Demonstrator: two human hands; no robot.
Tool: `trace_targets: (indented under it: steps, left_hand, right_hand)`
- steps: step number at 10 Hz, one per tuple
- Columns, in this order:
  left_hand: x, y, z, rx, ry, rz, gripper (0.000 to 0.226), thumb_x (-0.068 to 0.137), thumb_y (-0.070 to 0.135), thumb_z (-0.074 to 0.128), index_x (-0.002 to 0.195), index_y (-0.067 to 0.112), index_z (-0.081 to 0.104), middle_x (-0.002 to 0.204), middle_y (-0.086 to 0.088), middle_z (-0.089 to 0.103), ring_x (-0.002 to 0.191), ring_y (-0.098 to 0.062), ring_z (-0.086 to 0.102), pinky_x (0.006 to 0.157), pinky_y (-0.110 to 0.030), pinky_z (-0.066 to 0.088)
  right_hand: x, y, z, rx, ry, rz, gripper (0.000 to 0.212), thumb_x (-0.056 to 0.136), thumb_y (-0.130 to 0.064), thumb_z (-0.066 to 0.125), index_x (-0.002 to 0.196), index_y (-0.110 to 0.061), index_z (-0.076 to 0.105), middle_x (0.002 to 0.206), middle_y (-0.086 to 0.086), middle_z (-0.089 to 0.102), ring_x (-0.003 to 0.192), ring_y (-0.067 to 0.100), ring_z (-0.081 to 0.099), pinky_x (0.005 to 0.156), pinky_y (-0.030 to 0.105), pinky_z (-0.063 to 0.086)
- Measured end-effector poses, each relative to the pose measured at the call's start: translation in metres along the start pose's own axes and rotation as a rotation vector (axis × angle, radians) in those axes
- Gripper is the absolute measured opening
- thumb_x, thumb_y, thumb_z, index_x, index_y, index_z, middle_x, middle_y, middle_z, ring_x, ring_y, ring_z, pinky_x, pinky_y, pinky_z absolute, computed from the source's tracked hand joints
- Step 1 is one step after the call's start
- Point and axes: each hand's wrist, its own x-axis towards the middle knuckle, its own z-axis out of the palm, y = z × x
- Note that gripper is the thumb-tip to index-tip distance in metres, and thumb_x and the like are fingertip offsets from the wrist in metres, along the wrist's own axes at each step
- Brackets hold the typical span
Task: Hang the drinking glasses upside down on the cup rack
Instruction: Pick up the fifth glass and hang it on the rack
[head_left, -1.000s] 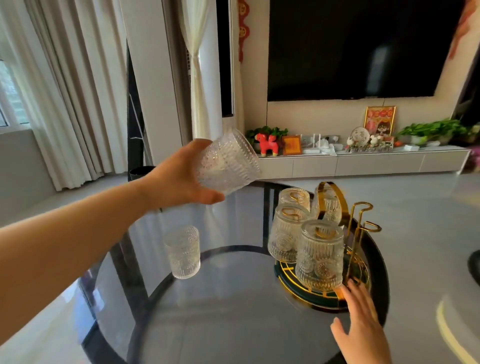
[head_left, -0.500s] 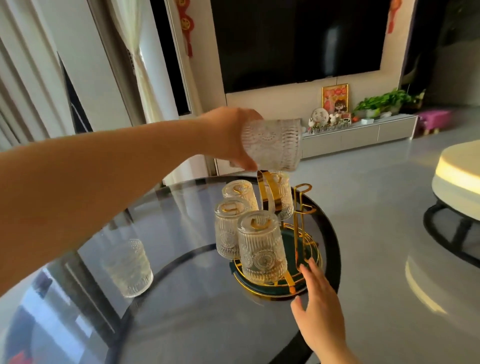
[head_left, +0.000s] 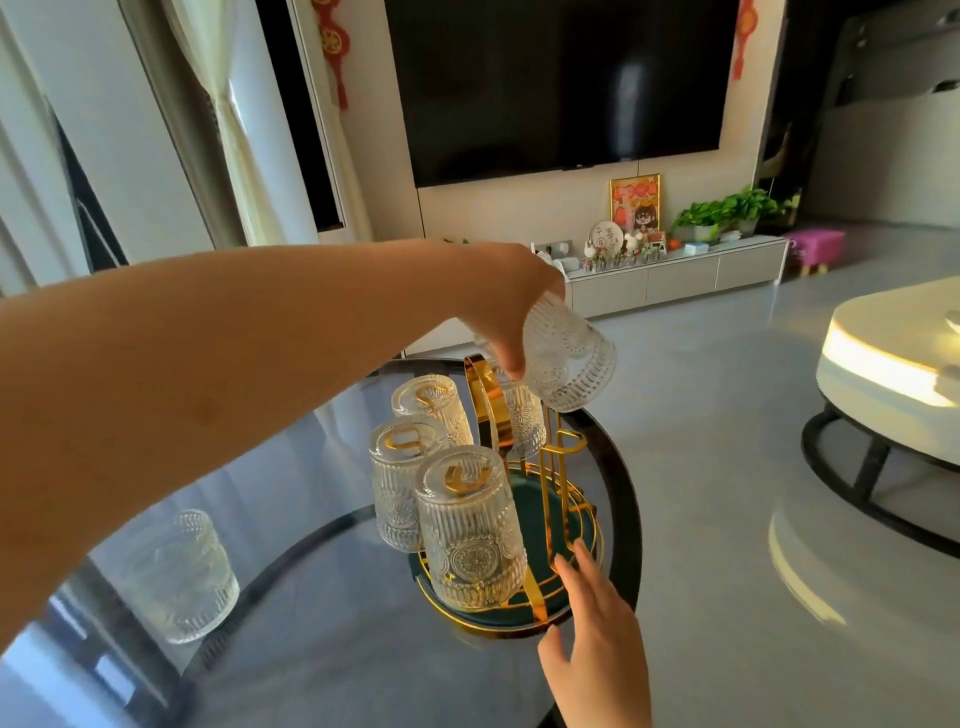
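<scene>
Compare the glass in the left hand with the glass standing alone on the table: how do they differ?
The held glass is in the air above the rack, gripped by the left hand; the lone glass rests on the glass table, untouched.
The held glass is tilted, mouth down and to the right; the lone glass stands upright, mouth up.
Both are clear, ribbed, embossed tumblers of seemingly the same pattern.
</scene>
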Motion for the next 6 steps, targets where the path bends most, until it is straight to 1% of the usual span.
trace_targets:
  steps: [1,2,3,4,5,6]
  left_hand:
    - [0.003,0.006,0.003,0.007,-0.049,0.010,0.073,0.070,0.015,0.071,0.131,0.013,0.031,0.136,-0.008,0.041,0.124,-0.025,0.038,0.105,-0.036,0.032]
    - [0.014,0.009,0.004,0.066,-0.091,0.064,0.065,0.072,0.017,0.069,0.129,0.010,0.036,0.132,-0.009,0.048,0.120,-0.025,0.045,0.101,-0.036,0.037]
    - [0.020,0.011,0.008,0.085,-0.106,0.075,0.065,0.073,0.017,0.068,0.129,0.010,0.036,0.133,-0.009,0.047,0.120,-0.025,0.045,0.100,-0.034,0.038]
    - [0.025,0.016,0.019,0.089,-0.160,0.091,0.070,0.072,0.016,0.069,0.131,0.012,0.031,0.137,-0.008,0.040,0.124,-0.025,0.039,0.103,-0.035,0.034]
    - [0.038,0.012,0.034,0.083,-0.150,0.112,0.074,0.070,0.018,0.071,0.132,0.014,0.029,0.138,-0.008,0.036,0.125,-0.025,0.035,0.104,-0.036,0.032]
    - [0.050,0.011,0.041,0.094,-0.153,0.164,0.072,0.068,0.020,0.073,0.129,0.014,0.035,0.134,-0.007,0.042,0.121,-0.024,0.042,0.101,-0.036,0.038]
  right_hand:
    - [0.001,0.000,0.001,0.025,0.049,-0.001,0.059,0.074,-0.011,0.067,0.128,-0.014,0.042,0.146,0.008,0.028,0.131,0.028,0.036,0.107,0.044,0.032]
    - [0.000,0.001,-0.001,-0.001,-0.016,-0.009,0.060,0.081,-0.021,0.058,0.134,-0.022,0.029,0.152,0.001,0.011,0.138,0.018,0.021,0.113,0.036,0.022]
    - [0.002,0.002,-0.002,-0.036,-0.025,-0.007,0.060,0.085,-0.027,0.052,0.136,-0.027,0.020,0.153,-0.004,0.002,0.139,0.013,0.014,0.115,0.032,0.016]
    - [0.000,0.001,-0.001,-0.052,-0.016,-0.032,0.061,0.081,-0.024,0.057,0.134,-0.025,0.026,0.152,0.001,0.008,0.138,0.017,0.019,0.113,0.035,0.021]
    - [0.002,0.000,-0.002,-0.130,0.045,-0.055,0.070,0.045,-0.017,0.087,0.110,-0.014,0.060,0.125,0.015,0.058,0.106,0.031,0.061,0.083,0.044,0.051]
    - [0.003,-0.002,-0.004,-0.203,0.070,-0.087,0.076,0.022,-0.021,0.092,0.093,-0.014,0.067,0.102,0.011,0.072,0.082,0.023,0.071,0.064,0.032,0.055]
